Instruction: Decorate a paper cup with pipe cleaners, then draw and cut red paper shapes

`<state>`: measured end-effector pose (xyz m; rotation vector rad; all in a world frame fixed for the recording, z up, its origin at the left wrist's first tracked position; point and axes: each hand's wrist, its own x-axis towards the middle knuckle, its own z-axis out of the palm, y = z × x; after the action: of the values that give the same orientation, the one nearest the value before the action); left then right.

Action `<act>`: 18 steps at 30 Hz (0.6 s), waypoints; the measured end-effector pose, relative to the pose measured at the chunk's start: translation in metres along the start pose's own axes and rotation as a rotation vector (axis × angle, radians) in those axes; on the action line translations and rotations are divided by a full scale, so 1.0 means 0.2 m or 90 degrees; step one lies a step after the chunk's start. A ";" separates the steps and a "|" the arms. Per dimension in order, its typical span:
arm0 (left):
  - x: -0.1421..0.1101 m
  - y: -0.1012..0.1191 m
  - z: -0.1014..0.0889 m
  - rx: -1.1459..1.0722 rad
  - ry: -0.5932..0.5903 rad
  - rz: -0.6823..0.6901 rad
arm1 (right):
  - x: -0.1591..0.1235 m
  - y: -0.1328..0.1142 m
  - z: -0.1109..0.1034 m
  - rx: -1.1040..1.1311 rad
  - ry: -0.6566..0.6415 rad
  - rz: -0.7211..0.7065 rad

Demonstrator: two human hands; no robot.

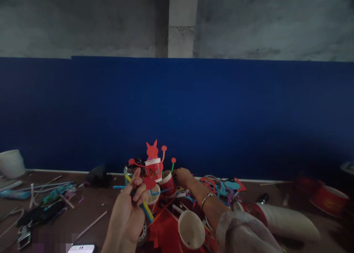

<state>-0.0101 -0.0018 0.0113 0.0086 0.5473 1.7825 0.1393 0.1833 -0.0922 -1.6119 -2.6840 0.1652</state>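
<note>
Holding a yellow straw (pixel 148 211) slanting near-right in my left hand (pixel 131 203); the red cup (pixel 169 186) leans just left of my right hand (pixel 184 177), whose grip I cannot tell.

A partition (pixel 177 113) stood behind the bench (pixel 94 205), a pillar (pixel 182 21) behind that. At the far left sat a tub (pixel 12 164); nearer lay a buckle (pixel 24 236) and, to its right, a phone (pixel 82 249). The left hand (pixel 128 207) had straws (pixel 147 211) in it, a jar (pixel 127 171) behind it and, just to its right, a cup (pixel 153 171) with a paper figure (pixel 152 151) above its rim. The right hand (pixel 183 177) was just right of a second cup (pixel 170 183). Nearer sat a third cup (pixel 191 223). Paper scraps (pixel 225 186) lay right of the right hand, stacked cups (pixel 287 220) farther right, and a bowl (pixel 329 201) rightmost.
</note>
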 end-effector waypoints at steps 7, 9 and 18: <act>0.00 0.03 0.00 -0.001 0.009 0.010 | 0.00 0.01 -0.01 -0.028 -0.018 -0.005; 0.00 0.03 0.00 0.003 0.010 0.011 | -0.02 0.04 -0.04 -0.029 0.003 0.004; 0.00 -0.02 0.01 0.021 -0.021 -0.023 | -0.26 0.23 -0.23 0.054 0.187 0.021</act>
<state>-0.0060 -0.0015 0.0115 0.0502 0.5501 1.7345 0.2068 0.1637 -0.0485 -1.5215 -2.3997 0.0371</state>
